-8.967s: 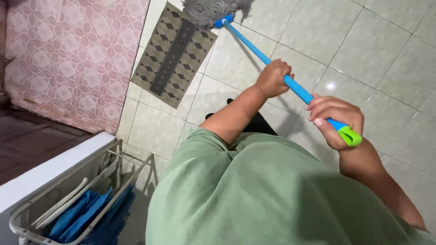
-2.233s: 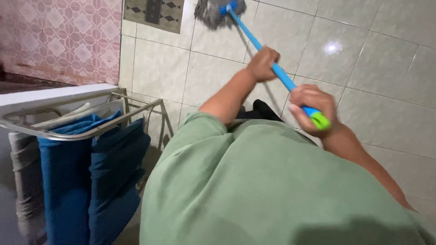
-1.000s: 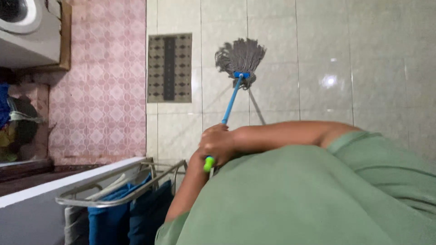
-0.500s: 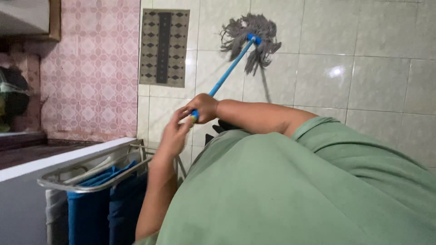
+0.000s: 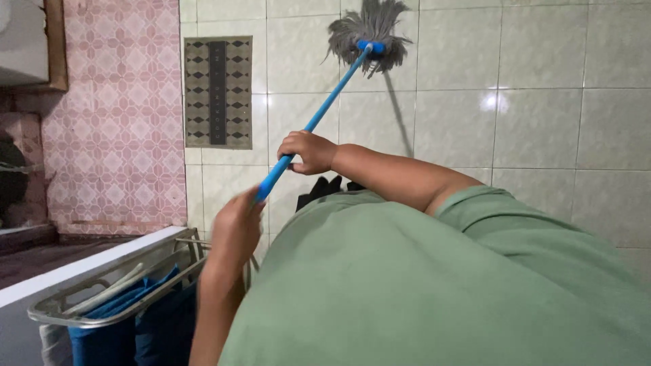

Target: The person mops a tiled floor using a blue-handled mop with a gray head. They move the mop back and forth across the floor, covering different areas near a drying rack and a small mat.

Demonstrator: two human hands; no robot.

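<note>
Dim, tile glare, blurred near hand

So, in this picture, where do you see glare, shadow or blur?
Head view: a bright glare spot on the glossy floor tiles; the mop head casts a thin dark shadow on the tiles beside the blue handle; the left hand is motion-blurred, while the right hand looks sharp.

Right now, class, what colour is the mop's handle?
Bright blue. The head view shows the handle running from the hands up to the grey mop head.
</note>
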